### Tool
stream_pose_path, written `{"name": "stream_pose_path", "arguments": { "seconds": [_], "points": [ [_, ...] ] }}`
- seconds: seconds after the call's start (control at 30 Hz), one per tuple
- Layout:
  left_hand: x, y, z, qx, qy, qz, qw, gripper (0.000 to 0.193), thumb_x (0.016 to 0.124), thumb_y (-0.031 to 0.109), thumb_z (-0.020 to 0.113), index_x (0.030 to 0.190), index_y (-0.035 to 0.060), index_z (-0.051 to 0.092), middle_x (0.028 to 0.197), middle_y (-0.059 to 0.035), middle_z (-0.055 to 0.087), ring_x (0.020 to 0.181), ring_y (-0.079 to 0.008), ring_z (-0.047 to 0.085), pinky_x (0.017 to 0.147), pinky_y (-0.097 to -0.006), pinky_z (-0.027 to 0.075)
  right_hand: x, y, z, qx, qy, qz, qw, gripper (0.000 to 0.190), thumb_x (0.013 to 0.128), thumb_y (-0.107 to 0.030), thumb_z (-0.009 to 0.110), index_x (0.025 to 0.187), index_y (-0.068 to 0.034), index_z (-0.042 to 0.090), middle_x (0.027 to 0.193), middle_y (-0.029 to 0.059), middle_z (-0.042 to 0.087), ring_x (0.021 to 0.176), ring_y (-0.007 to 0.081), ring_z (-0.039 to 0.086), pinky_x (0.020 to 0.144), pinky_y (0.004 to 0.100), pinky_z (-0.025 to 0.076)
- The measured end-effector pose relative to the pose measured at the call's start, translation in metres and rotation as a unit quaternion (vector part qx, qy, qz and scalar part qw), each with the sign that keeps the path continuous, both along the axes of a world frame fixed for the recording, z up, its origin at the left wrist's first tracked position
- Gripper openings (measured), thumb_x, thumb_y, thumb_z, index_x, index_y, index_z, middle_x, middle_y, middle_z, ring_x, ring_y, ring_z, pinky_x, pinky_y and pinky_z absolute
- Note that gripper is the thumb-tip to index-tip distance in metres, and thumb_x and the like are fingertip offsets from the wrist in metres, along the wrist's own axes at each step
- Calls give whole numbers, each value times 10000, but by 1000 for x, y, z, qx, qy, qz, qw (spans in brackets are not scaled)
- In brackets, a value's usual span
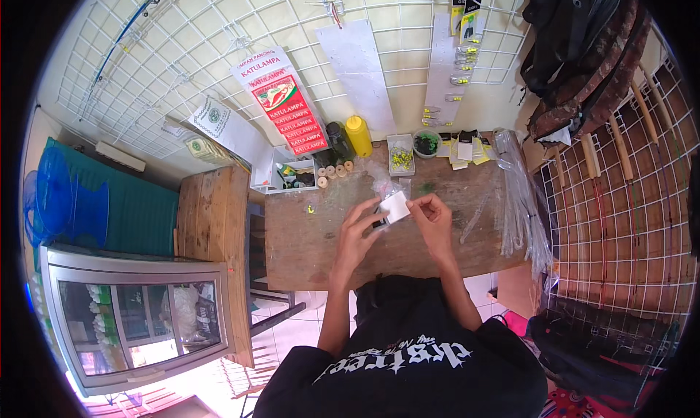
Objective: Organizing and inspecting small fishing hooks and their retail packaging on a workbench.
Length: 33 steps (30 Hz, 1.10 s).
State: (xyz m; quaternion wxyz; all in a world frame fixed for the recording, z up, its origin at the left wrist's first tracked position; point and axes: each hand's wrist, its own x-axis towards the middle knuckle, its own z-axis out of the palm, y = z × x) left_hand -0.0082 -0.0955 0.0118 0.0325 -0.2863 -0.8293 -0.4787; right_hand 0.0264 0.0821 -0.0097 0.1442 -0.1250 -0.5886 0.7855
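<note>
Above the wooden table, a small white card (pixel 395 206) with a dark end sits tilted between both hands, with clear plastic around it. My left hand (pixel 355 236) grips its left side, fingers spread over the dark end. At the right edge, my right hand (pixel 435 221) pinches with thumb and index finger, the other fingers curled in. Just beyond the card lies crumpled clear plastic (pixel 385 184). A white box (pixel 403 172) of yellow-green fishing jig heads stands farther back, beside a round tub (pixel 426 143) of black and green pieces. One loose yellow-green jig head (pixel 310 209) lies left of my hands.
Cork-like cylinders (pixel 322 182), a yellow squeeze bottle (pixel 359 136) and a white tray (pixel 261 189) of small items stand back left. Yellow-black header cards (pixel 465 151) lie back right. Long clear plastic sleeves (pixel 517 199) hang over the table's right side. A wire grid (pixel 404 11) covers the wall.
</note>
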Motion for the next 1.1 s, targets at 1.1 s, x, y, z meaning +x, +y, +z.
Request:
{"name": "stream_pose_path", "arguments": {
  "seconds": [1.1],
  "points": [
    [14, 28, -10, 44, 67, 44, 996, 284, 715, -19, 734, 971, 18, 619, 1192, -168, 608, 1094, -289, 604, 885, -369, 505, 12, -8, 6, 3, 4, 54, 999, 122, 841, -87, 682, 876, -17, 589, 787, 9, 616, 743, 58, 575, 684, 223, 466]
  ]
}}
